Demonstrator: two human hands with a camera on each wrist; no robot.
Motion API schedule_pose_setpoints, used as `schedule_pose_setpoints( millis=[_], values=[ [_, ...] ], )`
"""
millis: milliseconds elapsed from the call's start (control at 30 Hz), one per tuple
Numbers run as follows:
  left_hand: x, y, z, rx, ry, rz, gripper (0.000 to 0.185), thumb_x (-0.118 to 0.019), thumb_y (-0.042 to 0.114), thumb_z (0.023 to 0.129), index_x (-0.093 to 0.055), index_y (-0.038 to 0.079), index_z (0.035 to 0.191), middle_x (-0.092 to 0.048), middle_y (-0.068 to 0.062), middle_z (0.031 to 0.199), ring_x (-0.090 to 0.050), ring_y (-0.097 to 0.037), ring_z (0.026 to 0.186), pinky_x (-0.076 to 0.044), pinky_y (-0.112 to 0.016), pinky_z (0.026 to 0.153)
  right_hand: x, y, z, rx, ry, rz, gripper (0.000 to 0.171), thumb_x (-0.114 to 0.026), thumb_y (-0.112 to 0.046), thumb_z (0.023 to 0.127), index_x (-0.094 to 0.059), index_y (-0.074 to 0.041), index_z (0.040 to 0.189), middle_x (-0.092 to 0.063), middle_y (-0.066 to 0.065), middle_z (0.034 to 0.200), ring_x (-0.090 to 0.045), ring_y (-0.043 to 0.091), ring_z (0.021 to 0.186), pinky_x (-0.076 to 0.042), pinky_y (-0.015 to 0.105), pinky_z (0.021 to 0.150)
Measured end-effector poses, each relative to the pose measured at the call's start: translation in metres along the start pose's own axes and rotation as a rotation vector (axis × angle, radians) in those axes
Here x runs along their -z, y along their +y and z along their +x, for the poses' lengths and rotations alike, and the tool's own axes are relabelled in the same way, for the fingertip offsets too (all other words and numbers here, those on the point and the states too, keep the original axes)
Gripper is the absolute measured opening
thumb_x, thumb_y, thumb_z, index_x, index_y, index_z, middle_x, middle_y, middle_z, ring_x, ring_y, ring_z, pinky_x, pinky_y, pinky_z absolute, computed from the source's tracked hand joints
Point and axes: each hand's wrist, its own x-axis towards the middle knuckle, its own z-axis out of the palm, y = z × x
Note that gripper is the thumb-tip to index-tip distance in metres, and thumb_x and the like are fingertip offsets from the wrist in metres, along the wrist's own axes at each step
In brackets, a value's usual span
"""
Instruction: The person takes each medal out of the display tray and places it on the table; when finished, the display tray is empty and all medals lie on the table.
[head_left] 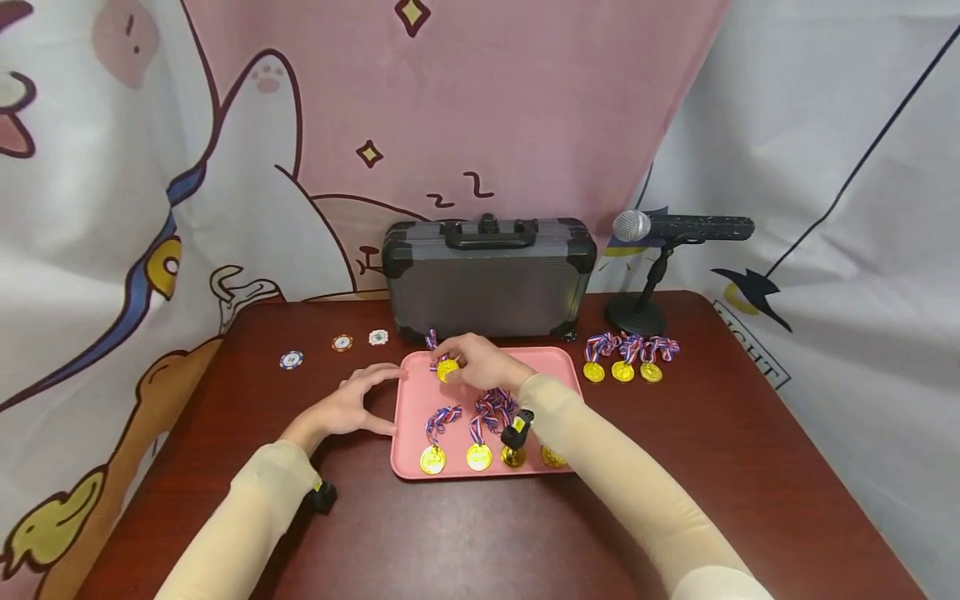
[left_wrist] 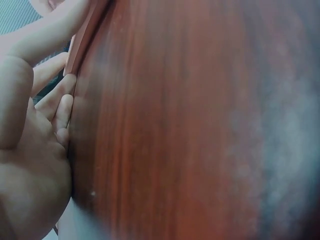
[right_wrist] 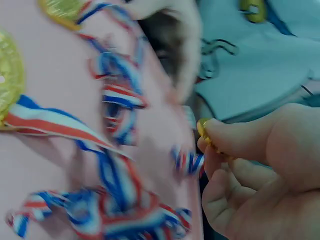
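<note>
From the head camera, a dark red table [head_left: 750, 467] stands before a cartoon-printed curtain. At its back a grey hard case [head_left: 489, 279] stands upright, with a microphone on a stand [head_left: 647, 250] to its right. Three poker chips [head_left: 341, 342] lie apart at back left, and three spare medals [head_left: 622, 360] lie in a row right of the pink tray [head_left: 414, 404]. The right hand [head_left: 486, 362] reaches over the tray's far edge and pinches a gold medal [head_left: 447, 369] between thumb and fingertips, its ribbon trailing toward the case. The left hand [head_left: 352, 404] lies on the table with relaxed, spread fingers touching the tray's left rim. Inside the tray, a row of four medals [head_left: 480, 454] lies along the near edge, ribbons bunched behind them; the right forearm covers part of the last one.

The left wrist camera shows mostly blurred tabletop, with the left fingers [left_wrist: 57, 107] straight against the tray's edge [left_wrist: 82, 37].

The right wrist camera shows the thumb and curled fingers clamped on the gold medal's rim [right_wrist: 204, 131], above striped ribbons [right_wrist: 117, 100] strewn across the pink floor.
</note>
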Motion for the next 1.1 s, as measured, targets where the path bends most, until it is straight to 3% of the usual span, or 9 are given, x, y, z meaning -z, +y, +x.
schedule_pose_setpoints(
  millis=[167, 267, 633, 900, 1100],
  values=[
    [-0.003, 0.000, 0.003, 0.000, -0.005, 0.002, 0.093, -0.097, 0.042, 0.072, -0.054, 0.024, 0.153, -0.040, -0.007, 0.163, -0.027, -0.040, 0.149, -0.015, -0.074, 0.114, 0.028, 0.012, -0.024, -0.050, 0.061, 0.324, 0.044, -0.074, -0.004, 0.097, -0.064, 0.001, 0.140, -0.070, 0.019, 0.133, -0.068, 0.025, 0.113, -0.054, 0.031, 0.091],
    [-0.003, 0.000, 0.004, -0.002, 0.003, 0.002, 0.094, -0.097, 0.041, 0.071, -0.055, 0.025, 0.152, -0.041, -0.006, 0.162, -0.027, -0.038, 0.149, -0.013, -0.074, 0.115, 0.044, 0.019, -0.040, -0.049, 0.110, 0.395, 0.045, -0.071, -0.001, 0.098, -0.062, 0.003, 0.141, -0.068, 0.023, 0.134, -0.069, 0.029, 0.116, -0.056, 0.030, 0.091],
    [-0.002, 0.000, 0.002, -0.016, 0.005, 0.005, 0.092, -0.097, 0.039, 0.073, -0.054, 0.021, 0.152, -0.041, -0.010, 0.162, -0.028, -0.043, 0.148, -0.015, -0.074, 0.114, 0.091, 0.058, -0.119, -0.115, 0.290, 0.349, 0.051, -0.072, -0.001, 0.097, -0.058, -0.001, 0.146, -0.061, 0.026, 0.143, -0.069, 0.033, 0.113, -0.060, 0.029, 0.088],
    [-0.001, 0.000, 0.000, -0.013, 0.009, 0.007, 0.092, -0.096, 0.041, 0.072, -0.055, 0.022, 0.152, -0.041, -0.010, 0.162, -0.028, -0.042, 0.148, -0.014, -0.076, 0.113, 0.135, 0.089, -0.174, -0.170, 0.446, 0.153, 0.051, -0.072, -0.006, 0.099, -0.058, -0.007, 0.148, -0.060, 0.017, 0.146, -0.066, 0.033, 0.108, -0.058, 0.025, 0.078],
    [-0.001, -0.001, 0.001, 0.000, 0.003, 0.005, 0.093, -0.097, 0.041, 0.071, -0.054, 0.024, 0.152, -0.040, -0.008, 0.162, -0.028, -0.040, 0.149, -0.013, -0.075, 0.114, 0.175, 0.122, -0.215, -0.297, 0.557, -0.006, 0.050, -0.070, -0.007, 0.101, -0.058, -0.010, 0.149, -0.058, 0.019, 0.145, -0.064, 0.031, 0.107, -0.054, 0.019, 0.074]
  ],
)
